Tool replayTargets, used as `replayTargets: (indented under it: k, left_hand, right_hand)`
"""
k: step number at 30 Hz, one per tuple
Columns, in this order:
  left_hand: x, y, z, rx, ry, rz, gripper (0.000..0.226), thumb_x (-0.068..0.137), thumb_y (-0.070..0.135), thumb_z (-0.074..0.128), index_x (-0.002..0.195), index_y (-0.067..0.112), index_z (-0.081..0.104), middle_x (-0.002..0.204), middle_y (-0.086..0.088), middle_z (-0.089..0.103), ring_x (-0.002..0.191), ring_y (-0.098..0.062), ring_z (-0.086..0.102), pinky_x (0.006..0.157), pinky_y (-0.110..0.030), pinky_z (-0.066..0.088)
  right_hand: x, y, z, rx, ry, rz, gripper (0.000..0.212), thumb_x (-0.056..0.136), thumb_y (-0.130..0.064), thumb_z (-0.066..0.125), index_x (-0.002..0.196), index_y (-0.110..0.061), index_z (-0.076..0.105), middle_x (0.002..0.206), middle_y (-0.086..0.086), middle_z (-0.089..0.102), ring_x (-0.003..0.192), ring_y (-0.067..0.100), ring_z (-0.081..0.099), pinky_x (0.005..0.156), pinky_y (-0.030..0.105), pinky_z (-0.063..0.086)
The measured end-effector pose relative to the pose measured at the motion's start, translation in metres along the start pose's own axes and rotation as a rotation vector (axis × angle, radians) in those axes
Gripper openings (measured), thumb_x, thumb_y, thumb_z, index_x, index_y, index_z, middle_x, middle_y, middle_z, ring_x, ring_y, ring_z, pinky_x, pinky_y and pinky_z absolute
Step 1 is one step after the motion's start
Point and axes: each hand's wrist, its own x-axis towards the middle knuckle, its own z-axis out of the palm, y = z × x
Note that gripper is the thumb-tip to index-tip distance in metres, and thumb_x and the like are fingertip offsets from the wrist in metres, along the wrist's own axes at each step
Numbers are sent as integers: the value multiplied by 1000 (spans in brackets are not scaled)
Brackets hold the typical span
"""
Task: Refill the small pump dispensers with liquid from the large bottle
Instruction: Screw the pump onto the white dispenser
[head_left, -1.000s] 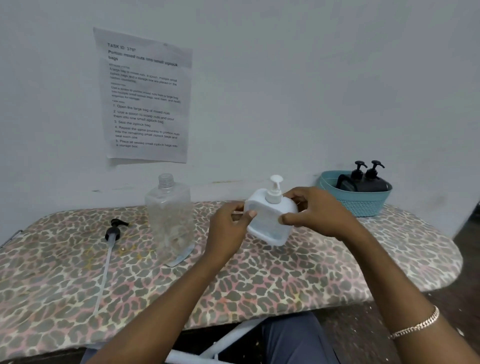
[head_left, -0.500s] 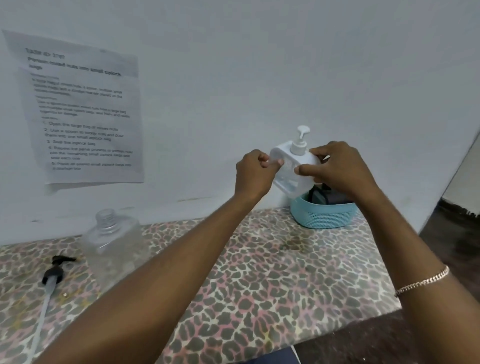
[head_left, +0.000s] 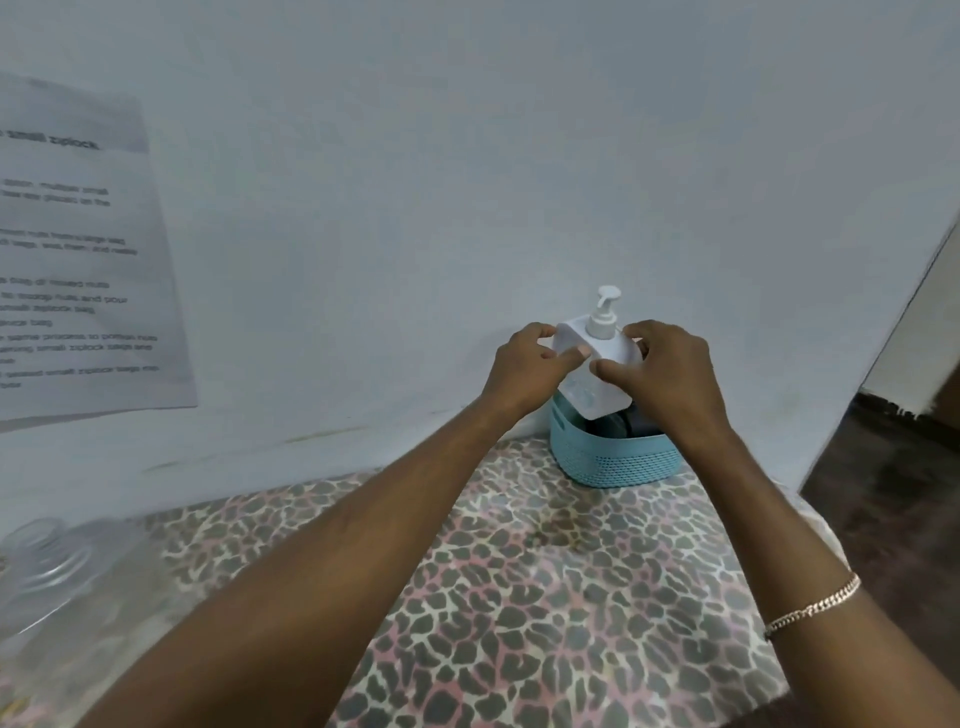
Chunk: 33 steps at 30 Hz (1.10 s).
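I hold a small white pump dispenser (head_left: 592, 374) in both hands, just above the teal basket (head_left: 615, 462) at the far right of the table. My left hand (head_left: 524, 369) grips its left side with thumb and fingers. On its right side, my right hand (head_left: 665, 379) grips it the same way. The pump head stands upright above my fingers. Dark dispensers (head_left: 631, 423) lie inside the basket, mostly hidden. The large clear bottle (head_left: 57, 577), without its cap, stands blurred at the lower left edge.
A leopard-print cloth covers the table (head_left: 519, 597). A printed paper sheet (head_left: 78, 270) is taped to the white wall at the left. The wall runs close behind the basket. Dark floor (head_left: 893, 493) lies beyond the table's right end.
Both hands have carried the white dispenser from the table's middle to the right and lowered it to just above the teal basket. The view has turned right, pushing the large bottle to the edge.
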Motion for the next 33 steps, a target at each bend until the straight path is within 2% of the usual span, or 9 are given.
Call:
replayTargets:
  k: [4,9,12,14,16,20,26,30,33]
  left_hand:
    - [9,-19,9,3,-21,-46,79,75,62,73,142,22,56,121,-7,74,110,-21,72,100,-47,60]
    - [14,-35,21,7,-44,-76,81,72,62,71,141,21,58,126,-8,73,114,-24,71,102,-46,59]
    - [15,-38,27,21,-64,-67,84,73,66,74,139,16,62,123,-9,75,112,-23,72,103,-44,58]
    - [16,-38,29,61,-93,-51,73,84,56,80,139,11,64,122,-9,75,111,-21,72,103,-40,57]
    - [18,-40,32,109,-96,-35,62,89,43,82,139,10,65,122,-8,75,112,-20,70,101,-34,56]
    - [19,-45,38,190,-88,-27,49,84,25,85,130,12,73,114,-5,77,105,-16,72,90,-29,56]
    - [18,-39,39,293,-105,22,42,85,19,82,124,8,76,119,-6,76,108,-20,71,93,-35,58]
    - [16,-34,42,394,-138,8,21,88,17,74,94,-3,75,95,-17,77,81,-27,69,69,-36,52]
    - [12,-29,43,456,-157,7,20,91,13,66,86,-5,73,82,-19,73,66,-27,60,60,-33,43]
  right_hand:
    - [-7,9,19,-8,20,23,60,82,-37,86,131,-7,66,121,15,72,107,31,69,80,39,57]
    - [-16,21,36,-86,21,53,51,86,-35,83,125,-6,69,113,11,72,100,25,66,61,23,34]
    - [-22,26,47,-38,-11,62,33,86,-25,82,107,-1,72,96,10,73,82,22,62,66,30,42]
    - [-26,33,54,-20,-12,66,21,86,-20,81,91,-3,71,81,5,66,75,20,58,61,30,39]
    - [-29,39,61,-49,13,64,22,86,-23,79,79,-7,67,74,4,65,70,21,58,54,28,33]
    - [-32,49,75,-120,29,40,27,91,-30,77,81,-5,73,79,12,71,76,33,63,65,39,47]
    - [-33,53,85,-202,30,45,30,94,-31,72,73,-13,59,79,12,67,80,36,60,71,33,29]
    - [-33,52,88,-227,29,64,36,94,-26,71,70,-12,49,87,16,62,84,39,59,72,33,28]
    - [-33,51,91,-241,14,73,26,98,-23,67,80,-5,63,100,18,62,91,39,58,75,33,29]
